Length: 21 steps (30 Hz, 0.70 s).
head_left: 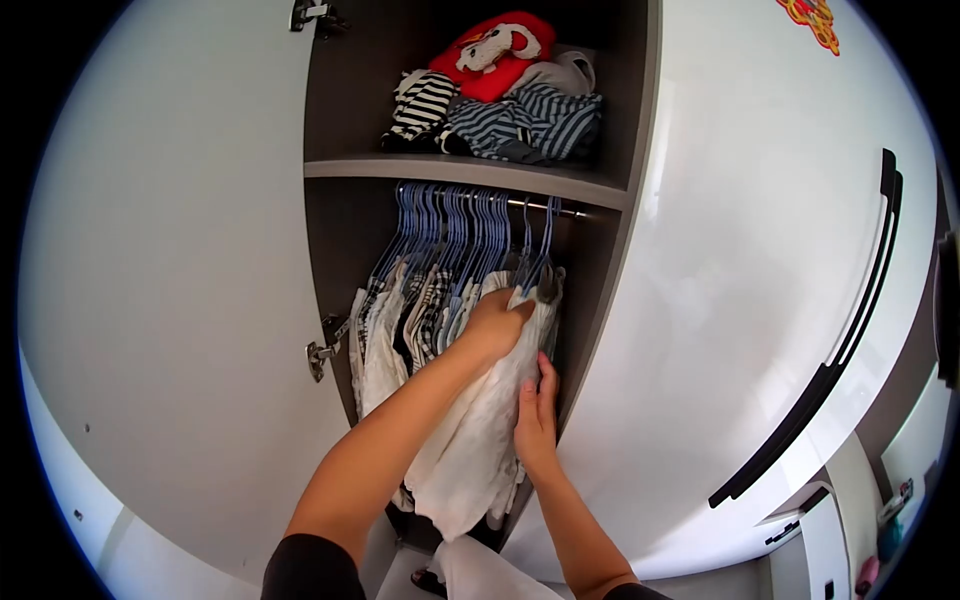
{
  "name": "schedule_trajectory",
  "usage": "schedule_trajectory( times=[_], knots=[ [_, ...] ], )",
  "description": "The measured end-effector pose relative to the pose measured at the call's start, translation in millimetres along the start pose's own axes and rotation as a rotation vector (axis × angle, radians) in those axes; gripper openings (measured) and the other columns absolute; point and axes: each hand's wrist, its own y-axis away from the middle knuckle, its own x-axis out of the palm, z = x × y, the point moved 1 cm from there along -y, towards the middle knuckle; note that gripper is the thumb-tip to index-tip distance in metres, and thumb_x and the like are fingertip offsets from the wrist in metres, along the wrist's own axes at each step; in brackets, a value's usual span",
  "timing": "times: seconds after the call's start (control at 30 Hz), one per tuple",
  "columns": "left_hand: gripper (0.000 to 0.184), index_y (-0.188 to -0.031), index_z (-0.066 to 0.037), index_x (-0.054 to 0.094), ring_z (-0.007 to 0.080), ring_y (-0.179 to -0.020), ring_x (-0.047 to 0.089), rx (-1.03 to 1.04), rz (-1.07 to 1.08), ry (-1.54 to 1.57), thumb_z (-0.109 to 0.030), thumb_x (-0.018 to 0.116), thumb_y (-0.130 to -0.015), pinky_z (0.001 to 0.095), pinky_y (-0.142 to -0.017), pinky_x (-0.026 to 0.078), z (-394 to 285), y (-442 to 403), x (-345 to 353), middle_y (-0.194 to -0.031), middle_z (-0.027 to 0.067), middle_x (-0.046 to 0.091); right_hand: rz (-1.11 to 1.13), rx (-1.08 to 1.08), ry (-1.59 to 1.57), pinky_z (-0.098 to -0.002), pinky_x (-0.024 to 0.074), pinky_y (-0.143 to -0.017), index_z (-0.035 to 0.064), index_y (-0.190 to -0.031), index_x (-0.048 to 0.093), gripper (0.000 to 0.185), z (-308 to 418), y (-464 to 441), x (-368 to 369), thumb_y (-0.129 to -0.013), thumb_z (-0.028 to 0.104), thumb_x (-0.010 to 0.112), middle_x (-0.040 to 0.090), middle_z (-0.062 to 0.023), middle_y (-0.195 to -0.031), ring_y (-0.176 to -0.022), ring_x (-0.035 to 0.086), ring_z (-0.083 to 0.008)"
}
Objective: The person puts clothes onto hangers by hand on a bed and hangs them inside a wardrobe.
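A white garment [462,470] hangs at the right end of a row of clothes in the closet. My left hand [497,325] is closed on the garment near its top, just below the hanger. Lower down, my right hand [537,415] lies along the garment's right edge with its fingers stretched out and touching the cloth. Blue hangers [455,225] crowd the metal rail [568,211], most of them bunched to the left of my hands. Checked and plain clothes [430,305] hang beside the white garment, partly hidden by my left arm.
Above the rail, a shelf [465,174] bears striped clothes [525,125] and a red item [525,45]. An open white door [180,260] with metal hinges [318,358] stands left. To the right are a glossy white door [730,260] and black handles [800,420].
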Motion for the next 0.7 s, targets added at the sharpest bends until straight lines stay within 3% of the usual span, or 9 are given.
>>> schedule_trajectory(
  times=[0.1,0.2,0.27,0.33,0.43,0.53,0.57,0.67,0.7],
  knots=[
    [0.035,-0.117,0.006,0.061,0.0205,-0.093,0.063,-0.073,-0.028,0.118,-0.021,0.061,-0.093,0.0300,-0.083,0.048,19,-57,17,-0.105,0.0132,0.068,-0.033,0.008,-0.037,-0.0380,0.0176,-0.116,0.0011,-0.148,0.023,0.050,3,-9,2,-0.105,0.022,0.035,0.028,-0.0188,-0.151,-0.142,0.025,-0.0302],
    [0.045,-0.123,0.008,0.057,0.0319,-0.106,0.063,-0.008,-0.227,-0.262,-0.027,0.060,-0.093,0.0349,-0.092,0.047,47,-62,31,-0.116,0.0220,0.066,-0.074,-0.026,-0.045,-0.0384,0.0155,-0.117,0.0004,-0.151,0.018,0.054,-3,-17,4,-0.105,0.023,0.036,0.023,-0.0197,-0.155,-0.144,0.021,-0.0308],
    [0.058,-0.134,0.008,0.047,0.0425,-0.120,0.055,0.040,-0.134,-0.449,-0.034,0.055,-0.095,0.0414,-0.101,0.043,60,-36,27,-0.124,0.0310,0.059,-0.092,-0.026,-0.044,-0.0387,0.0141,-0.118,0.0000,-0.152,0.015,0.057,-7,-15,5,-0.105,0.023,0.037,0.019,-0.0203,-0.157,-0.146,0.018,-0.0312],
    [0.053,-0.141,0.002,0.042,0.0433,-0.121,0.053,-0.049,-0.118,-0.404,-0.026,0.051,-0.096,0.0435,-0.103,0.042,58,-20,24,-0.125,0.0314,0.057,-0.105,-0.011,-0.044,-0.0392,0.0133,-0.118,-0.0010,-0.153,0.013,0.060,-13,-13,8,-0.104,0.024,0.038,0.017,-0.0210,-0.158,-0.147,0.015,-0.0315],
    [0.047,-0.142,0.001,0.040,0.0416,-0.126,0.049,0.409,-0.102,-0.432,-0.018,0.045,-0.099,0.0415,-0.106,0.038,89,6,12,-0.132,0.0319,0.051,-0.124,-0.006,-0.038,-0.0402,0.0130,-0.119,-0.0036,-0.152,0.012,0.065,-20,-31,14,-0.103,0.025,0.043,0.014,-0.0231,-0.159,-0.148,0.013,-0.0326],
    [0.041,-0.139,0.000,0.042,0.0383,-0.128,0.048,0.322,0.147,-0.230,-0.010,0.042,-0.099,0.0387,-0.108,0.036,85,44,-21,-0.136,0.0291,0.048,-0.193,-0.017,0.082,-0.0405,0.0146,-0.119,-0.0070,-0.151,0.013,0.075,-30,-59,31,-0.096,0.023,0.054,0.014,-0.0270,-0.158,-0.147,0.015,-0.0358],
    [0.040,-0.137,0.000,0.044,0.0351,-0.126,0.050,0.430,0.260,-0.297,-0.005,0.044,-0.098,0.0360,-0.107,0.036,84,51,-32,-0.135,0.0245,0.051,-0.217,-0.010,0.209,-0.0400,0.0166,-0.119,-0.0083,-0.150,0.013,0.079,-37,-73,40,-0.092,0.020,0.058,0.016,-0.0287,-0.157,-0.146,0.017,-0.0375],
    [0.040,-0.137,0.000,0.043,0.0315,-0.127,0.050,0.131,0.348,-0.257,-0.004,0.046,-0.097,0.0336,-0.106,0.036,77,82,-53,-0.135,0.0211,0.053,-0.179,0.022,0.411,-0.0367,0.0281,-0.114,-0.0104,-0.149,0.015,0.083,-57,-97,66,-0.083,0.009,0.060,0.028,-0.0313,-0.151,-0.140,0.032,-0.0392],
    [0.042,-0.139,0.000,0.043,0.0287,-0.125,0.052,0.234,0.307,-0.266,-0.005,0.048,-0.097,0.0319,-0.104,0.038,88,89,-60,-0.134,0.0202,0.053,-0.146,0.027,0.445,-0.0353,0.0329,-0.111,-0.0108,-0.149,0.016,0.083,-59,-101,74,-0.080,0.005,0.060,0.034,-0.0319,-0.148,-0.137,0.038,-0.0393]
  ],
)
